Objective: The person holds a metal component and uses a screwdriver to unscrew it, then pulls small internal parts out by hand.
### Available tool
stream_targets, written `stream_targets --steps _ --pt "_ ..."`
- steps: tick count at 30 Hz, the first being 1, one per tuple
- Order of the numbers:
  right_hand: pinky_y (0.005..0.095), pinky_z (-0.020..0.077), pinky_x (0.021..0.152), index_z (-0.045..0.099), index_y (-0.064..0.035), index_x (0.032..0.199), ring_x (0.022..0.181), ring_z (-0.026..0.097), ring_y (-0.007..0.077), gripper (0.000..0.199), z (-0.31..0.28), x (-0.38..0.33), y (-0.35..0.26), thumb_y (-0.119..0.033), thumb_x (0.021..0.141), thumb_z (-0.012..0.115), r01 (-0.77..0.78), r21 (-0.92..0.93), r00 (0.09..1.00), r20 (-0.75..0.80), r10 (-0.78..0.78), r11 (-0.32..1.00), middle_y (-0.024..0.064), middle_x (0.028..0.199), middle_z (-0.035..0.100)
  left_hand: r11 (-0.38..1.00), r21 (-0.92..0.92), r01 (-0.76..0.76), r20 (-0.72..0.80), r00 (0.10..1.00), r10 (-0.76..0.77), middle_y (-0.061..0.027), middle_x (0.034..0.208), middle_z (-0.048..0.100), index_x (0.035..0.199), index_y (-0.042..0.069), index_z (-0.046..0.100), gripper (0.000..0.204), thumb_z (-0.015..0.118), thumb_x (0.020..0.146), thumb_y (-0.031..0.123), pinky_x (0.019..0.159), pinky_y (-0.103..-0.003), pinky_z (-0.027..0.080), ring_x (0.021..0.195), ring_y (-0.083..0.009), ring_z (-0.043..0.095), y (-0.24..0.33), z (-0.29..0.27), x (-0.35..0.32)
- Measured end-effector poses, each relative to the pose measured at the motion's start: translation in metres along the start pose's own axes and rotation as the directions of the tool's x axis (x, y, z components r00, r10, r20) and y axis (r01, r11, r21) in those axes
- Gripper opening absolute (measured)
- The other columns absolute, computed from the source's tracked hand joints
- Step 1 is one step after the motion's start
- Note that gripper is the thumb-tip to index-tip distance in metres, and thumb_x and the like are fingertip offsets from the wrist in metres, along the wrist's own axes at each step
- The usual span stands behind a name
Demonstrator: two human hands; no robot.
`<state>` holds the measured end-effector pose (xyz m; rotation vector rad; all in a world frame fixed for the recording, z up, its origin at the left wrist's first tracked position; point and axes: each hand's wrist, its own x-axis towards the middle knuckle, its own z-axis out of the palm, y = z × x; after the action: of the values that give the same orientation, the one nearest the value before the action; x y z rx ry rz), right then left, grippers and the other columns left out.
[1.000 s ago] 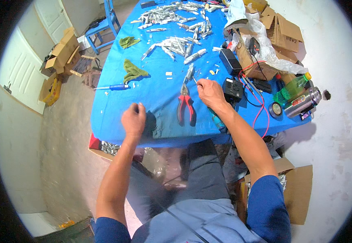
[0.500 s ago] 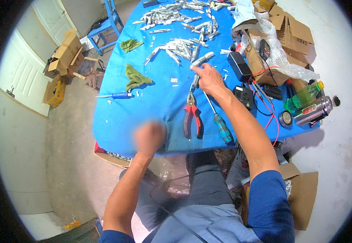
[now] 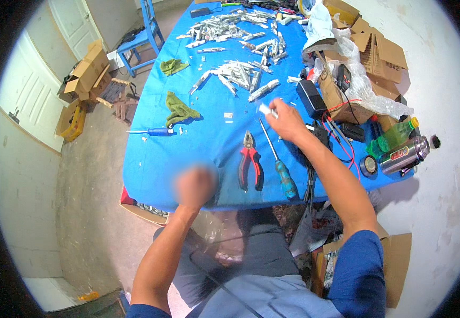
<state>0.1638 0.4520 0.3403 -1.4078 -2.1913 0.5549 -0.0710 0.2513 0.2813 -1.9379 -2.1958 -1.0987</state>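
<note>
My right hand (image 3: 287, 123) is closed round a short, slim white-and-grey stick (image 3: 266, 109), whose end pokes out past the fingertips. Below it, a long screwdriver (image 3: 285, 177) with a teal handle lies on the blue cloth. Left of that are pliers (image 3: 250, 161) with red-and-black handles. Just beyond my right hand lies a similar silvery stick (image 3: 264, 90), apart from a small pile of such sticks (image 3: 240, 74). By the table's near edge, my left hand (image 3: 195, 185) is smeared by blur; its fingers cannot be made out.
Two green cloths (image 3: 180, 109) and a blue-handled screwdriver (image 3: 156, 132) lie at left. A larger stick pile (image 3: 224, 26) is farther back. On the right stand a black box (image 3: 310, 98), red and black leads, a green bottle (image 3: 394, 137), a steel flask (image 3: 406, 155) and cardboard boxes (image 3: 379, 47).
My right hand has drawn back toward me and slightly right, bringing the stick from above the pliers' jaws. The left hand stays about where it was.
</note>
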Motion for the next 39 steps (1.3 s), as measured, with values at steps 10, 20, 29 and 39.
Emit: stream_targets --steps 10,20,29,39 --pt "0.0276 0.051 0.066 0.064 -0.0016 0.109 0.072 0.063 0.0132 0.031 -0.054 0.023 -0.028 -0.023 0.087 0.07 -0.16 0.688 0.954 0.291 -0.067 0.707 0.0075 0.087 0.069 0.997 -0.045 -0.063 -0.064 0.996 0.06 -0.0163 0.059 0.056 0.064 0.004 0.053 0.031 0.067 0.085 0.022 0.052 -0.044 0.043 0.054 -0.0358 0.057 -0.005 0.0 -0.003" --pt "0.0428 0.0527 0.086 0.068 -0.0087 0.11 0.095 0.066 0.0358 0.034 0.032 0.099 0.037 -0.001 0.079 0.055 0.307 -0.231 0.921 -0.172 -0.35 0.923 0.0128 0.109 0.069 0.999 -0.021 -0.031 -0.005 0.999 0.031 -0.0159 0.061 0.057 0.064 0.004 0.052 0.031 0.066 0.086 0.022 0.053 -0.044 0.044 0.055 -0.0358 0.057 0.005 -0.01 0.001" --pt "0.0452 0.0523 0.084 0.061 -0.0098 0.105 0.105 0.058 0.0336 0.022 0.056 0.089 0.022 -0.005 0.084 0.055 0.339 -0.563 0.93 0.081 -0.358 0.753 0.0136 0.099 0.061 0.999 -0.054 0.01 -0.006 1.0 -0.01 -0.0169 0.061 0.058 0.065 0.003 0.055 0.03 0.065 0.087 0.022 0.053 -0.044 0.045 0.055 -0.0361 0.058 -0.001 -0.013 -0.005" --pt "0.0415 0.056 0.078 0.053 -0.0049 0.116 0.092 0.068 0.0289 0.026 -0.001 0.051 -0.031 -0.01 0.092 0.063 0.138 0.766 0.978 -0.204 0.033 0.628 0.0151 0.107 0.067 0.95 -0.269 0.158 -0.148 0.968 -0.203 -0.0199 0.057 0.054 0.066 -0.001 0.057 0.035 0.066 0.088 0.024 0.051 -0.042 0.042 0.051 -0.0374 0.054 -0.013 0.001 -0.005"
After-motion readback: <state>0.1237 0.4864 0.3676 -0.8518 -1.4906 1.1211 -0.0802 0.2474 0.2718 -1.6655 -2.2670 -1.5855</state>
